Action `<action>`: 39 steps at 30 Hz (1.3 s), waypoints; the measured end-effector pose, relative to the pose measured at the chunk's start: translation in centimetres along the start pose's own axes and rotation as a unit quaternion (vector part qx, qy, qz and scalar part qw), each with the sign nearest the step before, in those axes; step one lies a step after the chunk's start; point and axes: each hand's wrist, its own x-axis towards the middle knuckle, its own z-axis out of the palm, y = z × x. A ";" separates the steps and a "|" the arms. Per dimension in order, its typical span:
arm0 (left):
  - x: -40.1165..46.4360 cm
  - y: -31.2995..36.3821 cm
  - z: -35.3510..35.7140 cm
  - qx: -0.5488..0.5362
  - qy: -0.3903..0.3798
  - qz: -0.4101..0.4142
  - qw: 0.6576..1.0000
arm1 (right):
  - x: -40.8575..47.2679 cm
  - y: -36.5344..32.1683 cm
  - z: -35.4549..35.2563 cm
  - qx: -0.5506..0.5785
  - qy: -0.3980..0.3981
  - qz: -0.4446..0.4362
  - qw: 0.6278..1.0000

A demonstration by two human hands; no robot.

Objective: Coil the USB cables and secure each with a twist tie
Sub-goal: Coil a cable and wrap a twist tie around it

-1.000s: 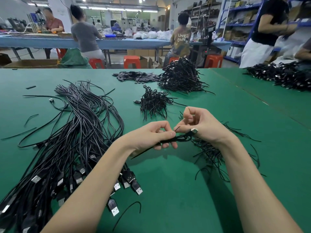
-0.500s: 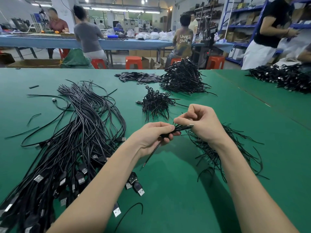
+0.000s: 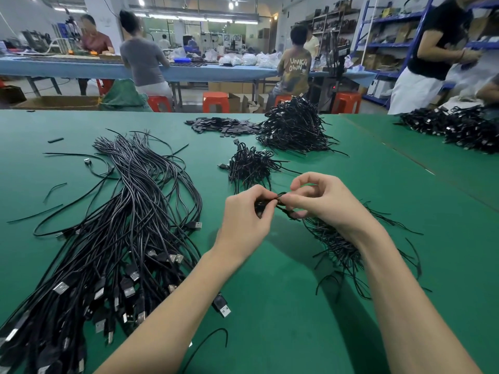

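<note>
A small coiled black USB cable (image 3: 266, 204) is held above the green table (image 3: 283, 306) between both hands. My left hand (image 3: 247, 214) grips its left part with curled fingers. My right hand (image 3: 321, 199) pinches a thin black twist tie (image 3: 286, 210) at the coil's right end. Most of the coil is hidden by my fingers. A big sheaf of uncoiled black USB cables (image 3: 129, 225) lies to the left, plugs toward me. Loose twist ties (image 3: 337, 244) are heaped under my right wrist.
A small heap of tied coils (image 3: 249, 166) lies just beyond my hands, a larger heap (image 3: 294, 128) behind it, flat black pieces (image 3: 221, 126) beside that. More coils (image 3: 459, 128) sit far right. People work at the blue bench (image 3: 81, 67) behind.
Both hands have risen and moved away from me with the coil. The cable's trailing tail is no longer hanging out; the bundle is tighter, and the right fingers have shifted onto the tie.
</note>
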 end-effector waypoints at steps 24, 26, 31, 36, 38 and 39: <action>2.3 0.7 -0.6 -0.391 0.003 -0.363 0.846 | 0.8 0.6 3.2 -0.234 0.146 -0.180 0.944; 2.4 0.5 -1.1 -0.483 0.002 -0.431 0.762 | 0.7 0.7 3.5 -0.208 0.127 -0.191 0.951; 2.6 0.6 -2.4 -0.565 -0.009 -0.480 0.671 | 0.6 0.8 3.2 -0.184 0.119 -0.204 0.954; 2.7 1.3 -2.2 -0.618 -0.007 -0.465 0.634 | 0.5 1.0 3.6 -0.171 0.145 -0.228 0.948; 2.7 1.4 -2.1 -0.625 -0.007 -0.452 0.637 | 0.5 1.1 3.8 -0.160 0.151 -0.224 0.949; 2.7 1.4 -2.2 -0.621 -0.012 -0.443 0.646 | 0.6 1.1 3.9 -0.147 0.149 -0.218 0.953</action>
